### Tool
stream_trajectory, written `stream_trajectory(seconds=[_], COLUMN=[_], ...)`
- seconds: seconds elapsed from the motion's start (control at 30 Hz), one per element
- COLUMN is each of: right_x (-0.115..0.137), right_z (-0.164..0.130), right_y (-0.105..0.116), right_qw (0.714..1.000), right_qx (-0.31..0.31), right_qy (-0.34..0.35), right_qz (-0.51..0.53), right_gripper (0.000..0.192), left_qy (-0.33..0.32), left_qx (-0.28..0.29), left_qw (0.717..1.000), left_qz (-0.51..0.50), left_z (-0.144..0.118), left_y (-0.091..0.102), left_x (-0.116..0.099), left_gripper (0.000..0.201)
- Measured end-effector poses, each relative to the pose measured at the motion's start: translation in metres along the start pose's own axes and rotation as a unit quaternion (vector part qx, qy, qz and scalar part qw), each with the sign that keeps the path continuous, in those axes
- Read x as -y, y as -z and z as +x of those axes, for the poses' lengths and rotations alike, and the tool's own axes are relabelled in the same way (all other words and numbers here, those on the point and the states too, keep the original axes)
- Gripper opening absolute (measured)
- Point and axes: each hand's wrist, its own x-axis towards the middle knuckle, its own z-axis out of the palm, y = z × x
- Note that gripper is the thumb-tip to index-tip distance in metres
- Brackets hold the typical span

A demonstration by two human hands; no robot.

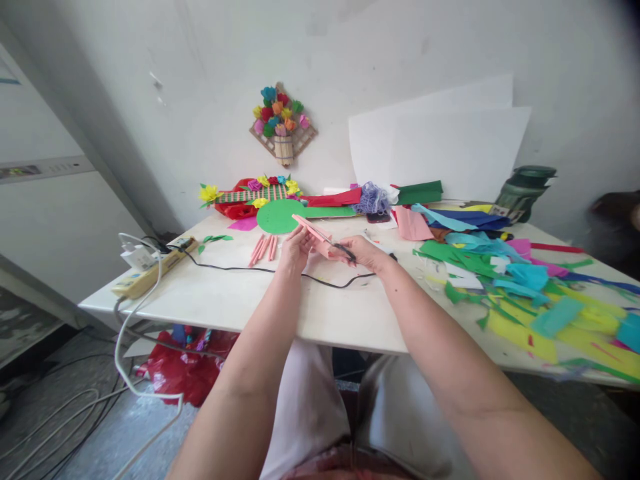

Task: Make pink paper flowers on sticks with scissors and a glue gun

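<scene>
Left hand [295, 248]: your fingers pinch the pink paper [314, 235].
Right hand [361, 252]: closed around the scissors [340, 247].
Worktop [280, 303]: pink rolls [263, 249] lie just beside.

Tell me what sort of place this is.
Likely a home paper-craft workspace: coloured paper scraps litter the white table, a paper-flower wall hanging decorates the wall, and the left hand and right hand work pink paper.

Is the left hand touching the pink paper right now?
Touching. The head view shows the left hand with its fingers closed on the pink paper, while the right hand holds scissors at it.
</scene>
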Motion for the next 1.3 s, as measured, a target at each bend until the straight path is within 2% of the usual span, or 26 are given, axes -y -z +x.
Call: stream_trajectory(seconds=[0.6, 0.9, 1.13, 1.3], right_x=[-0.0056, -0.0049, -0.0051, -0.0061], right_z=[0.0009, 0.0024, 0.0016, 0.0034], right_y=[0.0029, 0.0024, 0.0014, 0.0008], right_qw=[0.999, 0.999, 1.000, 1.000], right_qx=[0.024, 0.012, 0.003, -0.001], right_qy=[-0.031, -0.034, -0.013, -0.010], right_qz=[0.023, 0.012, 0.019, 0.020], right_gripper=[0.036, 0.029, 0.030, 0.030], left_qy=[0.000, 0.001, -0.004, -0.003], left_qx=[0.019, 0.039, 0.034, 0.034], left_qw=[1.000, 0.999, 0.999, 0.999], left_qz=[0.020, 0.030, 0.033, 0.028], left_z=[-0.0007, 0.0011, 0.0006, -0.0006], left_y=[-0.0015, 0.0009, 0.0000, -0.0010], left_x=[0.0018, 0.0047, 0.0052, 0.0044], left_gripper=[0.028, 0.033, 0.024, 0.026])
